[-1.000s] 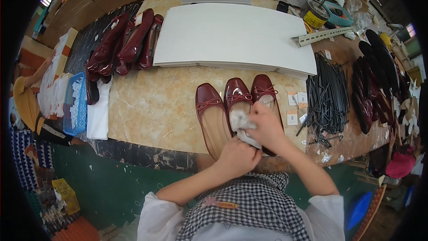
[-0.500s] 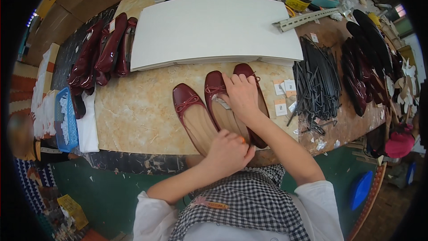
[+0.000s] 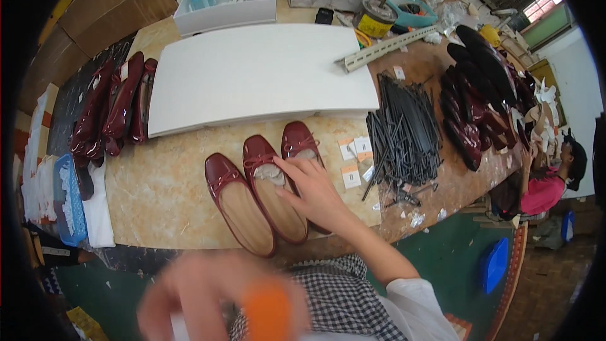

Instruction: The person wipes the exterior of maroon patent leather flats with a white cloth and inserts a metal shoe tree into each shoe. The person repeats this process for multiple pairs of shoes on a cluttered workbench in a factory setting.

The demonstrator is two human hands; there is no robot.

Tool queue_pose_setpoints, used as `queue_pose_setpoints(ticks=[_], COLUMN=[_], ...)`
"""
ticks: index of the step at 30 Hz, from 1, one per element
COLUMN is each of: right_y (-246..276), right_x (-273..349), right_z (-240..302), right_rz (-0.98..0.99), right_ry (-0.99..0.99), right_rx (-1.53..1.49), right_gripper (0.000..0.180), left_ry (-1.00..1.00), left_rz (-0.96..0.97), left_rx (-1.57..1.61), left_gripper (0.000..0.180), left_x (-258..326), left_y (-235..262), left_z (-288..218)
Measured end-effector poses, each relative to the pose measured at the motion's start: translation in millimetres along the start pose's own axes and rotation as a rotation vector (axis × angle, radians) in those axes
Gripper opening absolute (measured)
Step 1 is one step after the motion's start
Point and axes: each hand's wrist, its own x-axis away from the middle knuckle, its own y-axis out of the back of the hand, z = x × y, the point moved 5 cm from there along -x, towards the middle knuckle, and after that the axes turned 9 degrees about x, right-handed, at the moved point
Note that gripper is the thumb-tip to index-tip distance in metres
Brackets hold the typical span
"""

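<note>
Three dark red ballet flats with small bows lie side by side in front of me: a left shoe, a middle shoe and a right shoe. Crumpled white paper sits in the middle shoe's opening, and some shows in the right one. My right hand reaches over the middle and right shoes, thumb and fingers apart beside the paper. It covers part of the right shoe. Close to the camera, my left hand is smeared by motion, with a blurred orange patch at its fingers.
Behind the shoes lies a stack of white sheets with a perforated metal strip on its corner. Black strips and small tags lie right. More red shoes stand left. A person in pink is at far right.
My left hand has left the shoes and come up close to the camera. My right hand stays at the shoes, its thumb now spread apart. The view has shifted, showing more of the table's far side.
</note>
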Motion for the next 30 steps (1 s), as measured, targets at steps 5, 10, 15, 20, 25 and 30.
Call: queue_pose_setpoints(ticks=[5,10,15,20,25,30], right_y=[8,25,26,13,-3,11], right_x=[13,32,28,48,60,9], right_z=[13,-6,0,-62,3,24], right_rz=[0.08,0.013,-0.052,-0.104,0.277,0.001], right_ry=[-0.011,-0.118,-0.097,-0.675,-0.873,0.075], right_rx=[-0.115,-0.075,-0.193,-1.643,-1.417,-0.394], right_gripper=[0.051,0.048,0.061,0.056,0.049,0.057], left_ry=[0.48,0.735,0.437,0.217,-0.111,-0.012], left_rz=[-0.732,-0.834,-0.831,-0.226,-0.294,-1.173], left_rx=[-2.095,-2.415,-2.187,-1.689,-1.74,-1.74], left_gripper=[0.052,0.055,0.026,0.016,0.022,0.033], left_x=[1,13,35,2,42,109], left_y=[207,286,277,92,43,64], left_z=[-51,-28,-26,53,33,12])
